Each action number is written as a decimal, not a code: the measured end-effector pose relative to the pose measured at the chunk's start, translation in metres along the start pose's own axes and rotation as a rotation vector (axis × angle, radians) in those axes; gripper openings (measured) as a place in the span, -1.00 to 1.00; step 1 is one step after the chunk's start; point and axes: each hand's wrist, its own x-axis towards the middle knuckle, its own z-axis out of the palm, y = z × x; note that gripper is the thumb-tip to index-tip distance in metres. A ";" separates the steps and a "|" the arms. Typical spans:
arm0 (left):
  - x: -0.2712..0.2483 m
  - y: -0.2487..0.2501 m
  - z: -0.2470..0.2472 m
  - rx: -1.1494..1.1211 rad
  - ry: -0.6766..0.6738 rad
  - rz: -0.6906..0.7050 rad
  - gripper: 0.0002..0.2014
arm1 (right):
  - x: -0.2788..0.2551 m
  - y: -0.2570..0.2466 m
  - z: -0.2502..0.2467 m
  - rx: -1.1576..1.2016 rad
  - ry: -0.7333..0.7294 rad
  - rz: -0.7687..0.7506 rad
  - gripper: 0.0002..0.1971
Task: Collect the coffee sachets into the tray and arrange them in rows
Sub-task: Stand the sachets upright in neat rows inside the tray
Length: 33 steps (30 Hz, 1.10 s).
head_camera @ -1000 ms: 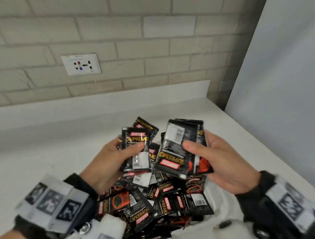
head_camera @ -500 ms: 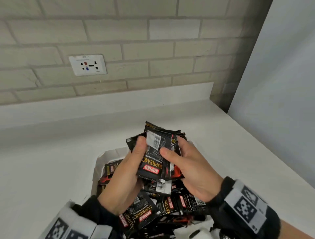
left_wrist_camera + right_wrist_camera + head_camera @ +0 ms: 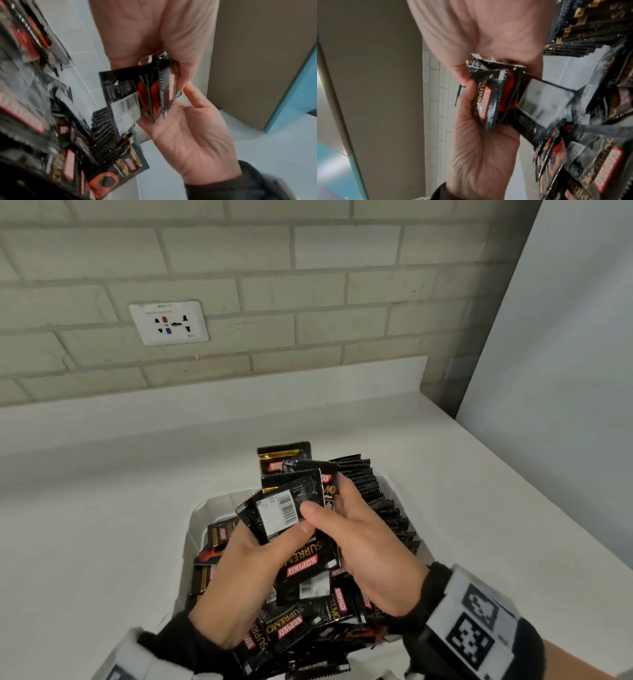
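Both hands hold one bundle of black Kopiko Supremo coffee sachets [image 3: 291,508] above the white tray [image 3: 191,529]. My left hand [image 3: 274,546] grips the bundle from the left, thumb on its front. My right hand [image 3: 329,508] grips it from the right, thumb on the barcode label. A row of sachets [image 3: 380,498] stands on edge along the tray's right side. A loose pile of sachets [image 3: 291,628] fills the rest. In the left wrist view the left hand [image 3: 164,60] and right hand [image 3: 188,128] pinch the bundle [image 3: 137,94]. The right wrist view shows the same bundle [image 3: 488,100].
The tray sits on a white counter [image 3: 85,542] against a pale brick wall with a socket plate [image 3: 169,323]. A grey-blue panel [image 3: 565,337] closes the right side, and the counter's edge runs diagonally below it.
The two separate bundles, one in each hand, have been brought together into one bundle held by both hands. The tray's left rim and the standing row have come into view.
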 end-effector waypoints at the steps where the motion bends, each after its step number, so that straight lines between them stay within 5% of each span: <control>1: 0.000 0.001 -0.002 0.000 0.016 0.020 -0.75 | 0.001 0.002 0.000 0.019 0.033 0.012 -0.35; 4: 0.001 0.004 -0.014 -0.074 0.040 0.048 -0.67 | -0.001 0.004 -0.004 0.114 0.079 0.035 -0.14; 7: 0.004 0.000 -0.025 -0.127 0.049 0.081 -0.12 | -0.003 0.005 -0.007 0.186 0.063 0.057 -0.17; 9: 0.003 -0.005 -0.022 -0.157 0.064 0.073 0.02 | -0.003 0.004 0.000 0.189 -0.011 0.070 -0.21; 17: -0.002 -0.014 -0.008 0.008 0.071 0.069 -0.40 | -0.006 -0.002 0.009 -0.070 -0.177 0.080 -0.43; 20: -0.002 -0.011 -0.008 0.039 0.147 0.101 -0.37 | -0.005 -0.006 0.004 -0.267 -0.017 -0.007 -0.22; 24: -0.008 -0.010 -0.006 0.196 0.159 0.149 -0.39 | -0.005 -0.010 0.000 -0.525 0.161 -0.178 -0.49; 27: -0.012 -0.015 -0.003 0.207 0.123 0.107 -0.32 | -0.003 -0.011 0.000 -0.452 0.117 -0.162 -0.62; 31: -0.011 -0.013 -0.011 0.145 0.001 0.002 0.01 | 0.004 -0.012 -0.009 -0.323 0.101 -0.096 -0.74; 33: -0.011 -0.012 -0.013 0.006 -0.024 -0.084 -0.10 | 0.006 -0.011 -0.013 -0.304 0.116 -0.075 -0.78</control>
